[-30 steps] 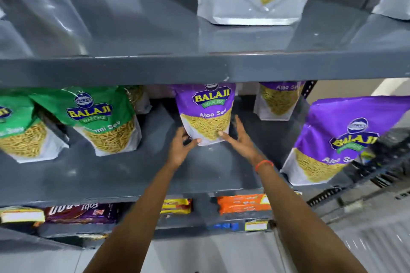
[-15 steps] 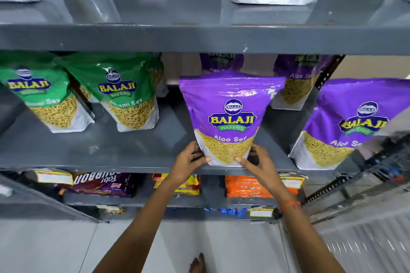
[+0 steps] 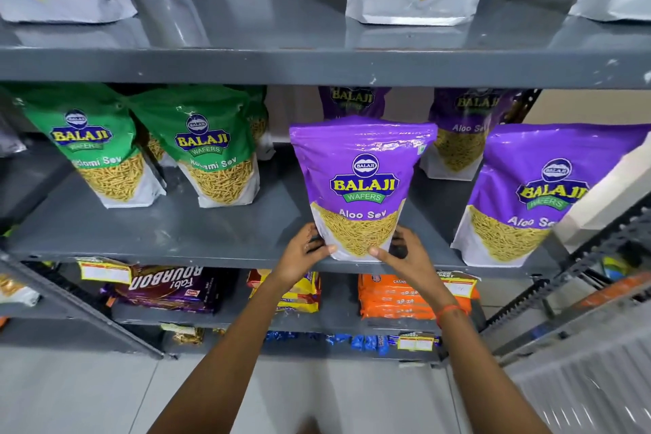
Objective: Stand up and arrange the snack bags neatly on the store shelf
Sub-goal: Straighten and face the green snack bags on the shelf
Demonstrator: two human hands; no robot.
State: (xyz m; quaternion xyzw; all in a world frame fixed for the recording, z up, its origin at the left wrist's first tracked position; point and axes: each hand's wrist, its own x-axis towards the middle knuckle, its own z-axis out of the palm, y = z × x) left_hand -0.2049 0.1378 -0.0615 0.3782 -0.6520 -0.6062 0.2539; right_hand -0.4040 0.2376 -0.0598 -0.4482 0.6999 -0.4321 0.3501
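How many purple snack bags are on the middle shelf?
4. One in front held by both hands, one at the far right front, and two at the back. More may hide behind them.

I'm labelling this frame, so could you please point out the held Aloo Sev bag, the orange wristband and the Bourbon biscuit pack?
Aloo Sev bag (image 3: 363, 183): head view, on its logo.
Orange wristband (image 3: 449, 311): head view, on the band.
Bourbon biscuit pack (image 3: 169, 287): head view, on its lettering.
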